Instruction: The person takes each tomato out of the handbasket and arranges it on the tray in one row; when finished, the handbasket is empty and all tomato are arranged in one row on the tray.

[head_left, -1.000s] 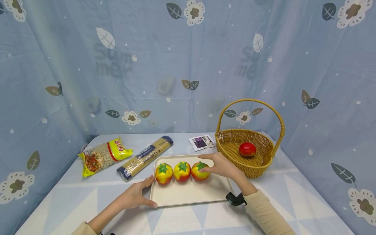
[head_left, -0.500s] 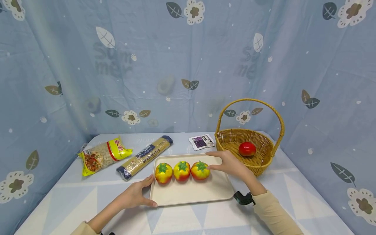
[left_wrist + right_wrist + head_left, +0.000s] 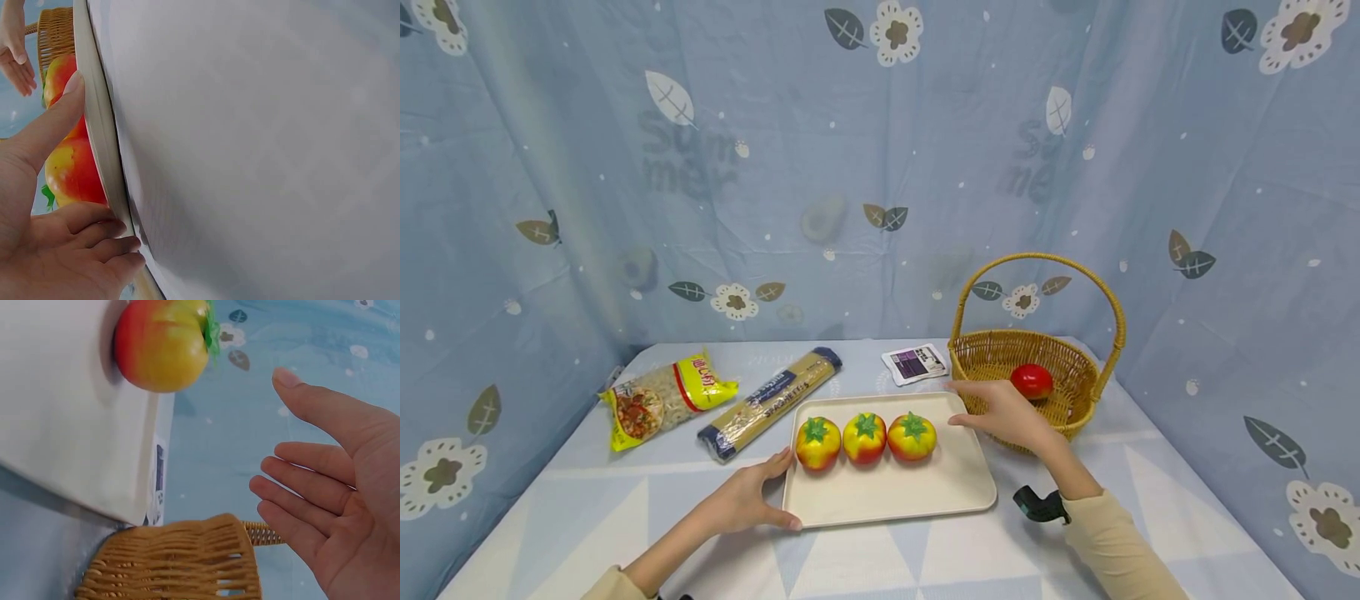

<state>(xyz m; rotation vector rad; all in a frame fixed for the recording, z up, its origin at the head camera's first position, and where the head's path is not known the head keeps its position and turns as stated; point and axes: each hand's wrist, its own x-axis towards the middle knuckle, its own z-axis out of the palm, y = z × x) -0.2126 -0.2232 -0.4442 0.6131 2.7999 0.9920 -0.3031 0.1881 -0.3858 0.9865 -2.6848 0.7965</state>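
My left hand (image 3: 741, 498) rests against the left edge of a cream rectangular tray (image 3: 895, 500), its thumb and fingertips touching the rim. In the left wrist view the thumb (image 3: 59, 115) and fingers lie spread along that rim. On the tray stand three yellow-and-red toy tomatoes with green leaf tops: a left one (image 3: 818, 446), a middle one (image 3: 865, 440) and a right one (image 3: 912, 440). Beyond the tray's right end my right hand (image 3: 1011, 412) hovers with straight, spread fingers and nothing in them. It is in front of the wicker basket (image 3: 981, 342), apart from the right tomato.
The basket has a tall arched handle and holds a red, tomato-like fruit (image 3: 1032, 381). Behind the tray lies a small white-and-purple packet (image 3: 915, 363). To the left are a spaghetti pack (image 3: 771, 404) and a yellow bag (image 3: 670, 398). A blue patterned curtain surrounds the table.
My right hand has drawn away from the right tomato, moving rightward past the tray's edge toward the basket. The tomatoes, tray and left hand have stayed where they were.
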